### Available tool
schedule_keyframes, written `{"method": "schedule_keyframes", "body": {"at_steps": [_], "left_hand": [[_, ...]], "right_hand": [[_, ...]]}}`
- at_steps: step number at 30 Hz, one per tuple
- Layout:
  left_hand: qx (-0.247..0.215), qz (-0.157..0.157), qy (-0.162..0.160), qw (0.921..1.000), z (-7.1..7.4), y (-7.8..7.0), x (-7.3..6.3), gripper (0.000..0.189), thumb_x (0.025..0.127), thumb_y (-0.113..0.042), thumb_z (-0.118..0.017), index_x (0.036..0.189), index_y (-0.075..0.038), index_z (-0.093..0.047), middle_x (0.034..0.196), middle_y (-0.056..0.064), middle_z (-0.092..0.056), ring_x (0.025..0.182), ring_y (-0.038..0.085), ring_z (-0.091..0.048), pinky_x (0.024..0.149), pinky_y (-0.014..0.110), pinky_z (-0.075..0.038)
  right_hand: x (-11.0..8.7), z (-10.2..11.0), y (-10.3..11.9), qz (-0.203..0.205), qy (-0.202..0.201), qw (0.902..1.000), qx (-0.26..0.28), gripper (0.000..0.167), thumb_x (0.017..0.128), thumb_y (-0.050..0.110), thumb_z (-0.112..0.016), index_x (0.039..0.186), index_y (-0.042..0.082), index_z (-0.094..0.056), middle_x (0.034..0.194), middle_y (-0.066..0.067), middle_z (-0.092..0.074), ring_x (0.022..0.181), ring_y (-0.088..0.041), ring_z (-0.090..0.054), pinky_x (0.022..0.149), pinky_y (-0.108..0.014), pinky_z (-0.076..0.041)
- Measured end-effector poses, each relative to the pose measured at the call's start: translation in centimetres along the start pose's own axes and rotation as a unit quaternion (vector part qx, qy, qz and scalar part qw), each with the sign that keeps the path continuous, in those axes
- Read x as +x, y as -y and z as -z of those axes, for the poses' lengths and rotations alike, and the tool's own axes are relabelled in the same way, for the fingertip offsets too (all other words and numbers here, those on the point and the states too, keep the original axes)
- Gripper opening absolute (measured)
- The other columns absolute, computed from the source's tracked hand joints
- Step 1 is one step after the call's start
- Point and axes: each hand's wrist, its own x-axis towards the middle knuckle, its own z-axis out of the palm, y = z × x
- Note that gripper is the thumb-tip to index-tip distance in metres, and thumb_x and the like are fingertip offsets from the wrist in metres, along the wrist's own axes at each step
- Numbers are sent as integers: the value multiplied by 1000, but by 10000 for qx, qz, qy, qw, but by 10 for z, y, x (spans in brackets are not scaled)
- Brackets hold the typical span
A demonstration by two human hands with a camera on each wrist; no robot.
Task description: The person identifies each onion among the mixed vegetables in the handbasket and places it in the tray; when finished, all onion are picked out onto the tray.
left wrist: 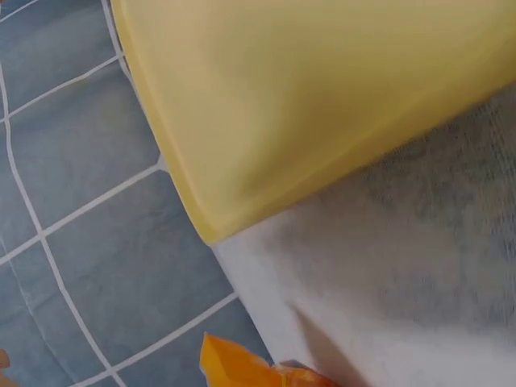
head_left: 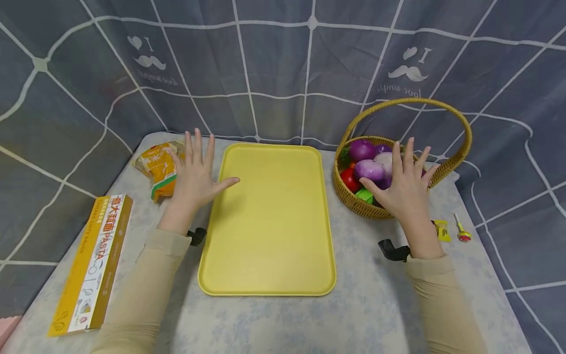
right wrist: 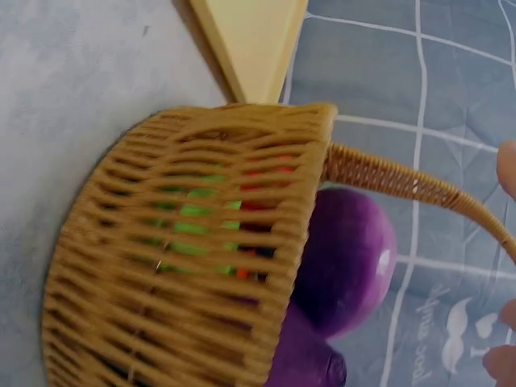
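Hovering empty and wide-spread, the left hand (head_left: 194, 178) and right hand (head_left: 406, 192) flank the yellow tray (head_left: 274, 221), with the wicker basket (head_left: 360, 206) to its right, likely stiff but weighty, best lifted by its arched handle (head_left: 413, 100).

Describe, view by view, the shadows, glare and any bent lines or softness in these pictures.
Head view: soft shadow on the yellow tray beside the left hand; white lines on the curtain bow, whether from lens or cloth I cannot tell. Left wrist view: a broad dim shadow across the tray, tabletop soft in detail. Right wrist view: a pale highlight on the round purple vegetable.
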Motion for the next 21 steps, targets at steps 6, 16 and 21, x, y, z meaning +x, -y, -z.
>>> {"method": "schedule_keyframes", "body": {"at_steps": [6,16,21], "left_hand": [[196,-67,55,9998,-1,-4,5,115,85,-73,-55,158,-18,14,162,14,22,149,38,19,111,74,6],[51,-160,130,9998,2,-14,11,112,84,-81,-42,158,-18,14,163,18,17,149,36,22,111,73,8],[208,80,204,9995,6,-14,9,113,87,-67,-58,157,-18,16,162,14,22,148,35,24,111,73,7]], "right_hand": [[-4,-3,3,56,90,9999,44,107,85,72,-53,159,19,3,164,-5,17,146,-41,27,108,-74,13],[-6,-7,1,60,201,9997,121,106,86,70,-53,159,19,5,164,-2,21,146,-40,28,108,-74,14],[-1,-7,2,156,195,9995,186,107,85,71,-54,159,19,4,165,-4,17,146,-40,27,108,-73,15]]}}
